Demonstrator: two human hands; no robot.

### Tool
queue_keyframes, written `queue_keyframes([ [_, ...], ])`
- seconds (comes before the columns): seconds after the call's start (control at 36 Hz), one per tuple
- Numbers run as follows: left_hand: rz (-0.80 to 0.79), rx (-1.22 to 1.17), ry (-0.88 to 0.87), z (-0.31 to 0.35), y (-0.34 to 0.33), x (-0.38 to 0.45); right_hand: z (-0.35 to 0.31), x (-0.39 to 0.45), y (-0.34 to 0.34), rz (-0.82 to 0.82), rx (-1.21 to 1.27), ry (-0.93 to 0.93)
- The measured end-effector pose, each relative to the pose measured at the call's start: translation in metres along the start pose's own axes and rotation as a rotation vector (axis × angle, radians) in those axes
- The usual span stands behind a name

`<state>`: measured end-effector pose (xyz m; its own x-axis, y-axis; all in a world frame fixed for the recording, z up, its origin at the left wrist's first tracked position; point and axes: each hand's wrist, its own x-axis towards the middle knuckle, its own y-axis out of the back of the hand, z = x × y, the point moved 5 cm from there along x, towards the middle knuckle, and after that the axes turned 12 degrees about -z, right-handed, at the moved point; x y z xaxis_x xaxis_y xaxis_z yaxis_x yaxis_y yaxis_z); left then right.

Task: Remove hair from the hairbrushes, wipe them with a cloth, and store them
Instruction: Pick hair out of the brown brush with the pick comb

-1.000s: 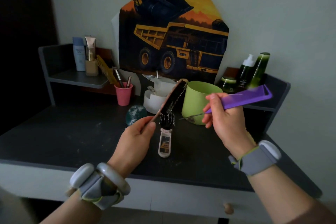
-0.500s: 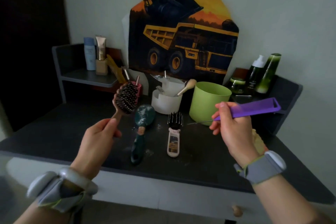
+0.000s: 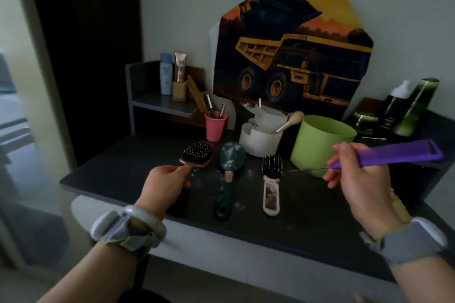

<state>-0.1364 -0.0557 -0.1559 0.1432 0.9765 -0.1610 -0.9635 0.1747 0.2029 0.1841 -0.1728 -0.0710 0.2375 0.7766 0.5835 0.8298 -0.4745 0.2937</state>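
Observation:
My left hand (image 3: 165, 183) grips the handle of a pink paddle hairbrush (image 3: 197, 154), whose head lies bristles-up low over the dark tabletop (image 3: 103, 174) at the left. To its right a dark green hairbrush (image 3: 229, 174) lies bristles-down on the table. A white-handled brush with black bristles (image 3: 271, 179) lies beside that one. My right hand (image 3: 357, 177) holds a purple tail comb (image 3: 384, 155) in the air, its thin metal tail pointing left over the white-handled brush.
A green cup (image 3: 317, 142), a white tub (image 3: 258, 140) holding a wooden-handled item, and a pink cup (image 3: 215, 125) of makeup brushes stand behind the brushes. Bottles stand on the left shelf (image 3: 160, 103) and the right shelf. A truck picture (image 3: 295, 51) leans on the wall.
My left hand has carried the pink brush from in front of the green cup leftward and down to the table's left side. The view has shifted left. My right hand keeps the comb raised.

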Motion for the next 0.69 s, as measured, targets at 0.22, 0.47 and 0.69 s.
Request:
queue_keyframes([
  [0.22,0.051,0.404,0.004,0.000,0.001,0.005,0.003,0.000,0.009,0.049,0.024,-0.020],
  [0.47,0.111,0.853,0.033,0.005,-0.004,-0.002,0.013,-0.002,0.017,0.074,0.055,-0.045],
  [0.69,0.173,0.812,-0.645,0.057,-0.066,-0.046,0.008,-0.003,0.014,0.029,0.070,-0.036],
])
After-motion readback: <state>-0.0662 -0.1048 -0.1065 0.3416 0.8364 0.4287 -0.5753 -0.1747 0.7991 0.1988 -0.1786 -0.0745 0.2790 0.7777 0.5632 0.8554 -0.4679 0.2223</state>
